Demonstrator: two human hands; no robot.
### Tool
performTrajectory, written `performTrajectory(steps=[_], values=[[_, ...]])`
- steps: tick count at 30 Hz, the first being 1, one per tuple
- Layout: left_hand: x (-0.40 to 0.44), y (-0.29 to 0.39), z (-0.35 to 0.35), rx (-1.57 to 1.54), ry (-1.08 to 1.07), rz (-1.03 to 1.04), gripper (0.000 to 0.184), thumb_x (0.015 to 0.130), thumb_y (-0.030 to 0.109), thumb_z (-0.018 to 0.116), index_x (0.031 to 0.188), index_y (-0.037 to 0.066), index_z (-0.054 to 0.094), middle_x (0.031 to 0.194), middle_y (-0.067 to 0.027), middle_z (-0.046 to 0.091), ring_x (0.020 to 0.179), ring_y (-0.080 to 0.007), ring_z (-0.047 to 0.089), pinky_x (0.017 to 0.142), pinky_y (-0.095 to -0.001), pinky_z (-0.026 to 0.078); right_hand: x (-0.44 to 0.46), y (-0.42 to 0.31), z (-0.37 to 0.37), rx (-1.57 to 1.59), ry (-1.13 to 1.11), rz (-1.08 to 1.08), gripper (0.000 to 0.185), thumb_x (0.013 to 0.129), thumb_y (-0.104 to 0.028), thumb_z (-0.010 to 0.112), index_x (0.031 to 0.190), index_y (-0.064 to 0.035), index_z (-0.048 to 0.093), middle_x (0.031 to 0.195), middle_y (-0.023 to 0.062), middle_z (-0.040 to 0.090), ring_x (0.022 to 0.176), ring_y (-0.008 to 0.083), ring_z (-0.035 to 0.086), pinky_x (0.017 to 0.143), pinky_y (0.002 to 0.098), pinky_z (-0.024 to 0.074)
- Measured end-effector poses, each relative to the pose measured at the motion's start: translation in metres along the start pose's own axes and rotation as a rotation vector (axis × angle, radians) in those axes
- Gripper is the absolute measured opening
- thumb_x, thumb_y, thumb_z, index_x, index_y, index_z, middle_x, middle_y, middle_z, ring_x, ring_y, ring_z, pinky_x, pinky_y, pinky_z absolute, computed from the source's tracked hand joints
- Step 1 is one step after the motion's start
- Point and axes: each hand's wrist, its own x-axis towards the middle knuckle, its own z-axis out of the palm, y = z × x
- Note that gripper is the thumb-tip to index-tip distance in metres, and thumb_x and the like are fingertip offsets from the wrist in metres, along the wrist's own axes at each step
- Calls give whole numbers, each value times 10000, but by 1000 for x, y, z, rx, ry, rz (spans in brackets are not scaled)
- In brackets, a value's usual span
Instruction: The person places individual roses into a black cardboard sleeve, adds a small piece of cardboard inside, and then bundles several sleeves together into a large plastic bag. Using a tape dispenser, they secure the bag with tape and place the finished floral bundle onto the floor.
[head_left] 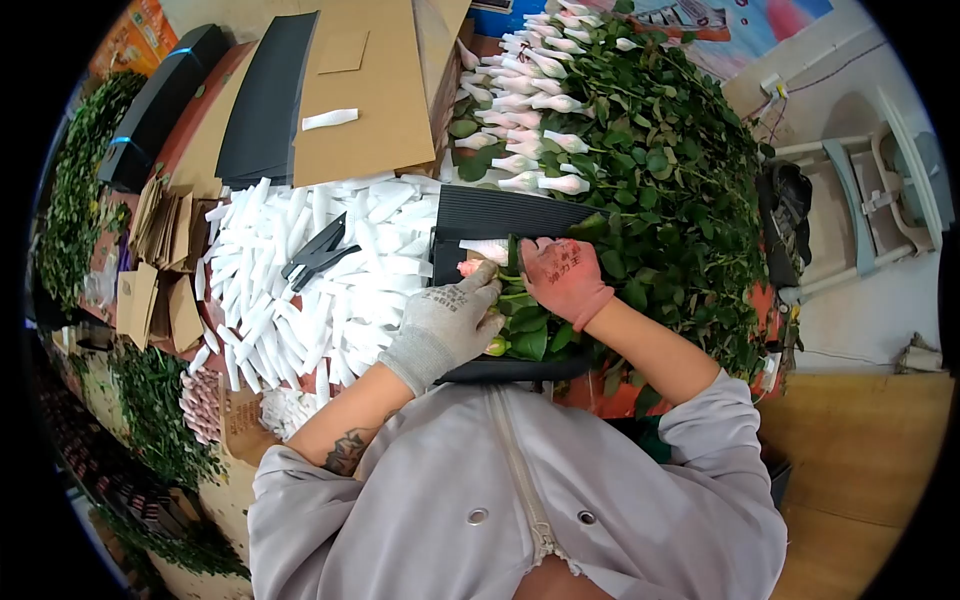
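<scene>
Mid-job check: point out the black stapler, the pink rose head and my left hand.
Black stapler (pixel 318 243): head view, on its upper arm.
Pink rose head (pixel 467 267): head view, on its exposed petals.
Left hand (pixel 450 314): head view, on the gray glove's back.

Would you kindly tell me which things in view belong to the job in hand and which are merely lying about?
Likely in the job:
rose at the left hand
sleeved roses
white sleeves
black tool, probably

Likely just about:
chair
wall poster
small cardboard piece
</scene>
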Motion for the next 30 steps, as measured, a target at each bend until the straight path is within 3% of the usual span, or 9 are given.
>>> performTrajectory(steps=[3,6,8,11,15,18,20,27,30], values=[[-3,1,1,-11,36,16,394,827,324,526,1116,62,578,1316,-91,475,851,-231,642,724,-374,497,-2,6,22,-328,-32,-1,322,733,-283,581,986,-87,544,790,46,566,718,217,576,603,354,431],[-4,1,3,-14,36,17,393,824,322,524,1120,69,576,1321,-91,472,844,-229,643,717,-378,493,-1,13,47,-1185,14,-208,331,727,-300,597,990,-107,543,825,37,565,746,217,572,641,344,428],[-3,-1,6,-11,40,23,394,824,321,521,1125,72,573,1322,-90,472,842,-228,643,715,-381,490,7,-6,1,-287,21,-11,319,730,-306,597,991,-130,545,853,32,564,765,219,571,667,333,424],[-3,-3,9,-20,50,36,400,827,318,513,1141,76,565,1328,-88,466,862,-226,640,721,-384,485,18,-17,-16,-243,-161,108,290,735,-310,589,968,-143,549,841,28,557,765,218,573,685,337,416],[-2,0,3,-50,17,6,429,820,313,530,1170,67,554,1339,-81,456,917,-239,626,756,-374,493,2,-2,14,-262,-124,113,268,734,-295,592,945,-137,544,819,30,548,763,218,575,682,339,416],[-4,1,2,-73,-1,-3,456,812,312,548,1193,61,547,1353,-81,442,939,-250,618,765,-370,499,7,3,35,-673,47,-49,118,781,-206,509,848,-113,536,730,51,537,696,226,572,575,322,430],[-4,2,3,-83,-15,-13,459,811,311,549,1197,61,543,1357,-84,436,945,-252,616,766,-370,498,9,-17,-1,-290,90,0,103,784,-179,493,836,-105,543,746,39,551,696,219,573,589,322,442],[-5,0,5,-98,3,2,458,818,319,551,1192,56,542,1350,-111,438,977,-255,605,802,-362,488,13,-11,12,-225,46,1,111,801,-164,456,805,-83,532,754,43,546,724,224,558,680,315,444],[0,-6,8,-168,19,16,425,812,308,564,1145,44,570,1278,-111,505,977,-261,601,811,-364,483,10,2,35,-391,-1,7,196,732,-242,555,892,-127,557,784,34,563,721,217,577,649,321,440]])
